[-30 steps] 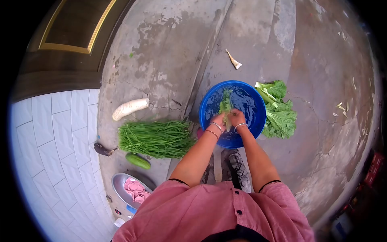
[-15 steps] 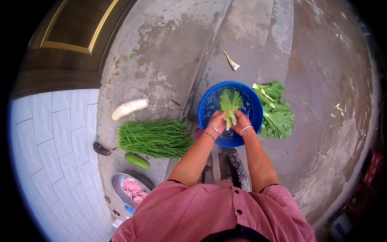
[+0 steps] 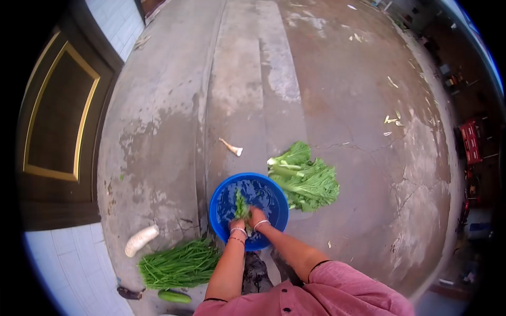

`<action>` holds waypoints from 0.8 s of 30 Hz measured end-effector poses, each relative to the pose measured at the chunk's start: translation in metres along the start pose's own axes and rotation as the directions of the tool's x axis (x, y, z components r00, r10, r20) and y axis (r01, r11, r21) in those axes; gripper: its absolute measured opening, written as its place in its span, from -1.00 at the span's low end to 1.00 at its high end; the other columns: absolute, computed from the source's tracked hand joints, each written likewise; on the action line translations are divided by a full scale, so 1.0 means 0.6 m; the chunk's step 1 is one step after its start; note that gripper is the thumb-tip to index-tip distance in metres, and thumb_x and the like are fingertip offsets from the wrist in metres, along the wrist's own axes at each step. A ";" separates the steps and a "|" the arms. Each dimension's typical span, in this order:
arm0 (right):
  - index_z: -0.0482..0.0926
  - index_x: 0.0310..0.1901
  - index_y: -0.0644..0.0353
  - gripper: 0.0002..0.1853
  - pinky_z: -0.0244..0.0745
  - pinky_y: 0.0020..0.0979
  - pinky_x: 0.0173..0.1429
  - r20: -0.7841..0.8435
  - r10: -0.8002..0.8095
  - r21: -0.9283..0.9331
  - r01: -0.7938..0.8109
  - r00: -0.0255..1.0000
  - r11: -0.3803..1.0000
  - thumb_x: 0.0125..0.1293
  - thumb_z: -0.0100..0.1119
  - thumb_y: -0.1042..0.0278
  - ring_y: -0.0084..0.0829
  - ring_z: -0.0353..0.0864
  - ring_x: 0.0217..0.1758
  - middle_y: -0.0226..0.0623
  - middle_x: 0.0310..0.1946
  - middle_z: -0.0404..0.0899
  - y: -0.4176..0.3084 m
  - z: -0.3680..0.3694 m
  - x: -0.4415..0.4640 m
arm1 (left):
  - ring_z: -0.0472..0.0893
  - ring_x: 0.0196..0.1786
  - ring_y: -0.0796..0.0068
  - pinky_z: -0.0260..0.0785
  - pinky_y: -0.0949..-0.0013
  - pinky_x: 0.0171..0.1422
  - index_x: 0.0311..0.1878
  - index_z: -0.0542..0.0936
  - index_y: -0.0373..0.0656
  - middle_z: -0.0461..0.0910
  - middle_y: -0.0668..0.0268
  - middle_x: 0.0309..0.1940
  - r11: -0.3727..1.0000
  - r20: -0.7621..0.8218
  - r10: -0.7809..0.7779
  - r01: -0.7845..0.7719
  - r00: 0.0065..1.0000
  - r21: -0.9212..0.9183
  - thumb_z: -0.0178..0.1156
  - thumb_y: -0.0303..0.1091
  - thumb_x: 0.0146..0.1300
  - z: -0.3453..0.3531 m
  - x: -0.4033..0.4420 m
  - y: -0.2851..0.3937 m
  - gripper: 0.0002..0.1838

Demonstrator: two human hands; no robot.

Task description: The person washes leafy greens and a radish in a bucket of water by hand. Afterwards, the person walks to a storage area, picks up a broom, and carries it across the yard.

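Observation:
A blue basin (image 3: 213, 213) of water stands on the floor just in front of my feet. Over the water, a crinkled green cabbage leaf (image 3: 241, 203) points away from me, its lower end hidden by my fingers. My left hand (image 3: 238, 226) is closed at the base of the leaf. Pressed close beside it, my right hand (image 3: 256, 216) grips the leaf from the right, its fingers partly hidden and blurred. More cabbage leaves (image 3: 311, 183) lie on the concrete against the basin's right side.
Left of the basin lie a bundle of green chives (image 3: 182, 263), a white radish (image 3: 141, 240), a cucumber (image 3: 174, 296) and a dark eggplant (image 3: 129, 293). A small root piece (image 3: 231, 147) sits beyond the basin. A door (image 3: 63, 110) stands at the left; a red crate (image 3: 470, 141) at the far right.
The view has tilted up and swung right, so the basin appears lower and further left. My hands have turned the leaf, which now shows narrower and lower in the basin.

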State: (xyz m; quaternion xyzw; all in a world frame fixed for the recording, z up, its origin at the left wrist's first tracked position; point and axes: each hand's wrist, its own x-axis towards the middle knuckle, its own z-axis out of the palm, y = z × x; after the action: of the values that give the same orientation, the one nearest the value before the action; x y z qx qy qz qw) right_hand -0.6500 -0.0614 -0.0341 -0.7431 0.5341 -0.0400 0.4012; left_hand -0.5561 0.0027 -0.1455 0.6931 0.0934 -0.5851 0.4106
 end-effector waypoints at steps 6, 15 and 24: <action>0.50 -0.10 0.17 -0.63 0.42 -0.20 0.00 0.107 0.126 0.120 -0.138 0.986 0.983 0.03 0.15 0.24 -0.06 0.52 -0.08 0.01 -0.15 0.52 -0.078 -0.115 -0.008 | 0.47 -0.22 0.24 0.40 0.17 -0.22 -0.10 0.43 -0.07 0.46 0.19 -0.20 0.932 0.216 -0.322 0.348 0.922 -0.095 0.14 -0.40 0.11 0.013 -0.086 0.067 -0.74; 0.51 -0.15 0.09 -0.74 0.47 -0.13 -0.14 -0.006 -0.007 -0.042 0.007 1.000 0.999 0.10 0.05 0.29 -0.06 0.56 -0.22 -0.12 -0.22 0.52 -0.148 -0.208 -0.026 | 0.45 -0.03 0.37 0.36 0.19 0.02 -0.04 0.41 0.01 0.47 0.35 -0.09 0.911 0.545 0.071 0.168 0.835 -0.377 0.03 -0.31 0.26 0.016 -0.266 0.185 -0.79; 0.39 -0.02 0.07 -0.66 0.49 -0.13 -0.11 0.030 0.178 -0.054 -0.176 0.984 0.983 0.10 0.02 0.41 -0.06 0.55 -0.10 -0.13 -0.08 0.48 -0.042 -0.072 -0.010 | 0.28 0.19 0.23 0.17 -0.14 0.16 0.11 0.34 0.00 0.39 0.29 0.04 0.941 0.391 -0.188 0.279 0.901 -0.190 -0.20 -0.12 0.35 0.017 -0.148 0.106 -0.65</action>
State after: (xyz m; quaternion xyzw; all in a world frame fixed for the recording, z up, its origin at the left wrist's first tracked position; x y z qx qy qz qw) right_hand -0.6545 -0.0776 0.0133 -0.7032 0.5919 0.0224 0.3933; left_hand -0.5514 -0.0143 -0.0373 0.5000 0.1682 -0.7337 0.4281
